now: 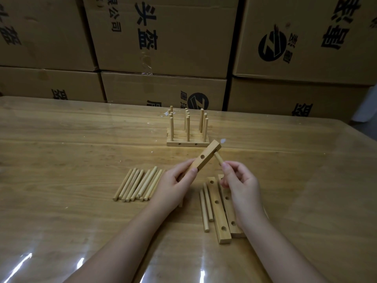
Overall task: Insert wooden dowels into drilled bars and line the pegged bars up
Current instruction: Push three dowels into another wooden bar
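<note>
While my left hand (173,186) grips a bar (210,153) | my right hand (242,186) pinches a dowel (219,158) against its far end | pegged bars (187,143) stand behind

One wide-angle view is recorded, from a camera worn on the person's head above the near edge of the table (61,160), facing forward and down across it, close to the left hand (173,185) and right hand (241,181) over its near half, with stacked cardboard boxes (173,58) beyond its far edge.
</note>
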A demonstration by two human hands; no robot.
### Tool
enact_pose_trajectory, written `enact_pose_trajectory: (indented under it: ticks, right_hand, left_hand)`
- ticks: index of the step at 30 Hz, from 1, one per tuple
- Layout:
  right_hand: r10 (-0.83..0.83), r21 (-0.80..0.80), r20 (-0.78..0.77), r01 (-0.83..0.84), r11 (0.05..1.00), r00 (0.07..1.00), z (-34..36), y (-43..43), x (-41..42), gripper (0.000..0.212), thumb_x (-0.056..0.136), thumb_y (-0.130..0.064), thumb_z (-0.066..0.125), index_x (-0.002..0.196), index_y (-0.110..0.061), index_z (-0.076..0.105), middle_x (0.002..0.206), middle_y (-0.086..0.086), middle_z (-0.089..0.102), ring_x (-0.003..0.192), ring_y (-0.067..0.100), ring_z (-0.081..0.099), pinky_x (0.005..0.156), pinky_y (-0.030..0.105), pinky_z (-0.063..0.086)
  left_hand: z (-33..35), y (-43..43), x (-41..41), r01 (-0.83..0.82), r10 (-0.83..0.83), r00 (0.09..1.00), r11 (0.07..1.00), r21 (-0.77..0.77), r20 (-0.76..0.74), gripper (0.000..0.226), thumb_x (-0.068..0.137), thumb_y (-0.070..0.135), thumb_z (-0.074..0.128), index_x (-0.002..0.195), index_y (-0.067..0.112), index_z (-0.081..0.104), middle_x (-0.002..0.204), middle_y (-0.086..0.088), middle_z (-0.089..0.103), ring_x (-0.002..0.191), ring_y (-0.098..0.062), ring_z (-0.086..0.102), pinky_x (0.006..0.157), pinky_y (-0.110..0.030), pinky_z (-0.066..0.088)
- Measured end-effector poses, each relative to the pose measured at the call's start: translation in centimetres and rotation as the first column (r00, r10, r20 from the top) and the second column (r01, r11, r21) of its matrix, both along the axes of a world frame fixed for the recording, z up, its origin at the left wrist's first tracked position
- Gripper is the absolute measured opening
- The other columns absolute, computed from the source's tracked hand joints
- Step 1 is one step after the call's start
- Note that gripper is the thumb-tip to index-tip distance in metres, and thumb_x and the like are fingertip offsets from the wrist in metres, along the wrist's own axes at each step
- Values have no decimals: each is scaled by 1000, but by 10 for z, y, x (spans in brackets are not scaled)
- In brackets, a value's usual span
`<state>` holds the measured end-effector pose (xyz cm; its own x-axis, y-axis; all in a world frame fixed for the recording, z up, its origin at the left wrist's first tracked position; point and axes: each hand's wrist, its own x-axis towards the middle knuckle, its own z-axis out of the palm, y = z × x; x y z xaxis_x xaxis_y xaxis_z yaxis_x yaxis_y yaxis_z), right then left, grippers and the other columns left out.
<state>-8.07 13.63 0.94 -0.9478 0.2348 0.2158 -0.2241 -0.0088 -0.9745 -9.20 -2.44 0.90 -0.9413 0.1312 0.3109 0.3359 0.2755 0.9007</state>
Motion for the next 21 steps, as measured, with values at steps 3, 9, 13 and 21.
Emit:
enact_pose_trajectory:
  ticks: [3, 9, 13, 21]
  right_hand:
    - [-1, 7, 0, 1, 1000, 1000, -1, 1, 1, 10, 90, -28, 57, 88, -32, 66, 66, -18, 64, 62, -4, 58, 56, 10, 47]
    - [-40, 41, -16, 40, 998, 999, -1, 0, 0, 8, 90, -28, 59, 88, -33, 66, 73, -16, 65, 66, -1, 60, 58, 15, 49]
    - [-79, 109, -31, 82, 991, 996, -3, 1, 1, 6, 88, -32, 60, 88, -36, 65, 80, -12, 65, 76, 6, 61, 69, 25, 51]
    - [-134, 214, -66, 145, 966, 989, -3, 2, 4, 5, 88, -33, 60, 87, -36, 63, 79, -18, 63, 74, -4, 57, 62, 17, 43]
  left_hand:
    - [-2, -1, -1, -1, 1, 1000, 1000, 0, -1, 29, 95, 28, 53, 108, 53, 52, 98, 47, 57, 104, 23, 50, 79, 2, 38]
    - [-3, 0, 0, -45, 43, 998, 996, -72, -34, 29, 94, 28, 54, 105, 55, 51, 97, 40, 58, 101, 24, 49, 78, 3, 37]
    - [-7, 0, 0, -106, 91, 991, 981, -161, -97, 25, 92, 37, 53, 113, 51, 49, 104, 33, 56, 104, 15, 52, 82, -9, 41]
    - [-5, 0, 1, -319, 190, 910, 889, -330, -367, 42, 92, 47, 38, 118, 29, 66, 95, 15, 67, 81, 1, 59, 67, -18, 49]
